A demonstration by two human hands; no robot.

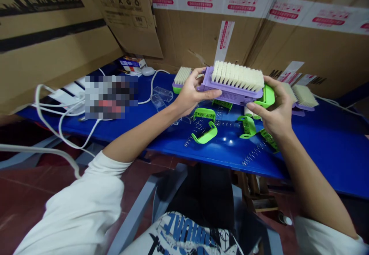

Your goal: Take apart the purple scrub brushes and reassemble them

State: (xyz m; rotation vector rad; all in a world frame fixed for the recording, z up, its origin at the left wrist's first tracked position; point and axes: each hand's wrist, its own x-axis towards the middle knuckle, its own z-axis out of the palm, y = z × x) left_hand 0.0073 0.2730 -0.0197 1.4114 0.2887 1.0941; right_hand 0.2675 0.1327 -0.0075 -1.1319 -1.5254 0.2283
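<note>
Left hand (pixel 188 91) has its grip clamped on the left end of the brush (pixel 235 82), thumb along the near side and fingers curled over the far edge. Right hand (pixel 276 111) has its grip closed on the other end, index finger under the purple body, the rest wrapped round the green cap (pixel 267 96) there. The brush is held level in the air just above the bench (pixel 317 147), bristles up.

The brush is a chunky purple plastic block with rows of stiff cream bristles on top. The cap is glossy bright green with rounded corners. There's some tiny embossed detail on the purple side, way too small to read.

Right under the hands the bench is shiny blue and littered with parts. There are loose green clips (pixel 205 134), U-shaped and made of the same plastic as the cap. Thin wire springs (pixel 253 154) lie flat, and there are a few clear plastic bits (pixel 163 93). One more brush (pixel 182 77) sits behind the left hand and a couple (pixel 304 95) are behind the right hand.

White cables (pixel 63 120) loop over the left end of the bench. Behind everything are brown cardboard boxes (pixel 302 51), sealed with white tape (pixel 230 3) carrying repeated red labels I can't make out. The left box has black bars and handling symbols, also unreadable. The shirt (pixel 187 232) at the bottom has blue block lettering, but it's cut off so I can't read the word.
</note>
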